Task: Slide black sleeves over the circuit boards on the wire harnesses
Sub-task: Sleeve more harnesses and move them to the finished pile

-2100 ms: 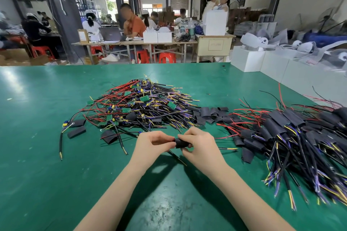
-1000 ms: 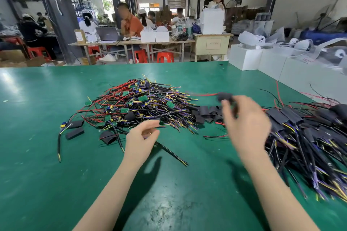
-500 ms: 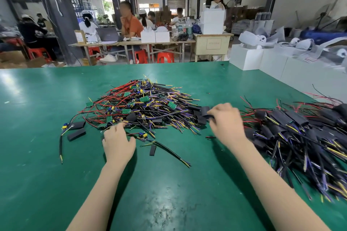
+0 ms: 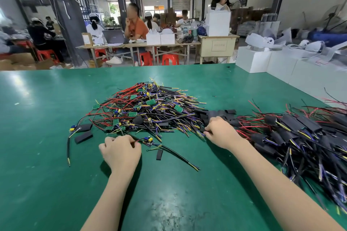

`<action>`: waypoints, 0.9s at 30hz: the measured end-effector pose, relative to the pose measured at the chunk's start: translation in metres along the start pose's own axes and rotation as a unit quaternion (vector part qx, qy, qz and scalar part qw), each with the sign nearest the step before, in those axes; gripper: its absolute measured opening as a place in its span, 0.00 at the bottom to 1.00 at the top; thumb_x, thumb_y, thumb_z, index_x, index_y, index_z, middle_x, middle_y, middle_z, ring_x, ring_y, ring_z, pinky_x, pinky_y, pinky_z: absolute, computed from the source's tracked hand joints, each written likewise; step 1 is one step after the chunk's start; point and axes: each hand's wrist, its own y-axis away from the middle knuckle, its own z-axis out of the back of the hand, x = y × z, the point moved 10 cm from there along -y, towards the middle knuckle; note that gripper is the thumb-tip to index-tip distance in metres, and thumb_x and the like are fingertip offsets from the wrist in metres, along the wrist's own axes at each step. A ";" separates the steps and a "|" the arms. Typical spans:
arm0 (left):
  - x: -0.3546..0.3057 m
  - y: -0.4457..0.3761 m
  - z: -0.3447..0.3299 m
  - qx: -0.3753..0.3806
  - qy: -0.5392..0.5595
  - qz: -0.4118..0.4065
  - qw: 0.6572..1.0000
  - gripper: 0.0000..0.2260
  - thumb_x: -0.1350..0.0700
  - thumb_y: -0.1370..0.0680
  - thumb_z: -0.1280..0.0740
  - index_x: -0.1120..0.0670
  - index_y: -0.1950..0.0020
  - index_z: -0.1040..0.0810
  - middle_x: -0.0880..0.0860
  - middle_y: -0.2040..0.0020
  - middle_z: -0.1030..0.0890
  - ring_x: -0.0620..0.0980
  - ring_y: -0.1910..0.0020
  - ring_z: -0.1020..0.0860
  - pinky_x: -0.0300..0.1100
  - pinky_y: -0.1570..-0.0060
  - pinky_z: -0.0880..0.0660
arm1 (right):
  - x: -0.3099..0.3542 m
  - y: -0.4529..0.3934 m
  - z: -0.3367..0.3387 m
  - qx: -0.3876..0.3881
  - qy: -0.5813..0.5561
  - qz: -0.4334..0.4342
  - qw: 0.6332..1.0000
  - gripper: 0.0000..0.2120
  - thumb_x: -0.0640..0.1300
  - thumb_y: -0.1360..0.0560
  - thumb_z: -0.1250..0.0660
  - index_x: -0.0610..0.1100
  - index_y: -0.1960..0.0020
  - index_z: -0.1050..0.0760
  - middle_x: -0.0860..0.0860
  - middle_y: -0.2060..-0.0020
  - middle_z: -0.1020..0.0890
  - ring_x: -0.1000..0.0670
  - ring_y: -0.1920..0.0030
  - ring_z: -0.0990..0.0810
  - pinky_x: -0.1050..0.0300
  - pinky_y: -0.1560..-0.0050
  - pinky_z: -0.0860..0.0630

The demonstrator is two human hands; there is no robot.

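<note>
A tangled heap of bare wire harnesses [image 4: 148, 110] with small green circuit boards lies mid-table. My left hand [image 4: 121, 153] pinches the wires of one harness whose board [image 4: 148, 140] lies just right of my fingers. A cluster of flat black sleeves [image 4: 219, 113] sits right of the heap. My right hand [image 4: 219, 133] has its fingers curled on a black sleeve [image 4: 202, 129] at the cluster's near edge. A stack of sleeved harnesses [image 4: 300, 137] fills the right side.
Loose black sleeves lie at the left [image 4: 83, 137] and near the centre [image 4: 159, 154]. One long black harness cable [image 4: 180, 157] runs toward me. White boxes [image 4: 251, 60] stand at the table's far right corner. People work at tables beyond the green table [image 4: 47, 184].
The sleeved harness that both hands held was carried right and dropped on the finished stack. My left hand then took a harness from the heap; my right hand moved down to the loose sleeves.
</note>
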 end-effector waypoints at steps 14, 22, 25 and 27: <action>-0.090 -0.009 -0.006 0.030 0.077 -0.226 0.971 0.22 0.57 0.21 0.38 0.58 0.28 0.34 0.56 0.34 0.27 0.56 0.34 0.32 0.48 0.39 0.33 | 0.000 -0.012 0.009 0.044 -0.064 -0.021 0.997 0.10 0.44 0.30 0.29 0.40 0.51 0.20 0.44 0.53 0.18 0.44 0.51 0.21 0.56 0.53 0.27; -0.104 -0.012 -0.034 0.044 -0.064 -0.310 0.948 0.17 0.58 0.19 0.42 0.57 0.29 0.31 0.56 0.36 0.27 0.57 0.37 0.30 0.47 0.45 0.29 | -0.003 -0.004 0.008 0.019 -0.094 -0.067 0.993 0.10 0.45 0.30 0.29 0.40 0.51 0.21 0.45 0.53 0.18 0.44 0.49 0.22 0.55 0.52 0.26; -0.109 -0.002 -0.019 -0.003 -0.023 -0.350 0.936 0.09 0.67 0.28 0.29 0.62 0.49 0.18 0.58 0.52 0.19 0.60 0.50 0.23 0.48 0.58 0.25 | -0.007 0.000 0.010 0.003 -0.093 -0.094 0.991 0.13 0.46 0.29 0.29 0.40 0.49 0.20 0.44 0.52 0.17 0.44 0.49 0.21 0.54 0.50 0.24; -0.115 0.006 -0.009 -0.028 -0.011 -0.385 0.922 0.10 0.70 0.39 0.23 0.61 0.61 0.18 0.57 0.64 0.20 0.59 0.60 0.21 0.45 0.67 0.25 | -0.008 0.003 0.013 -0.011 -0.078 -0.112 0.991 0.14 0.47 0.28 0.30 0.39 0.48 0.20 0.43 0.53 0.17 0.42 0.49 0.21 0.53 0.50 0.24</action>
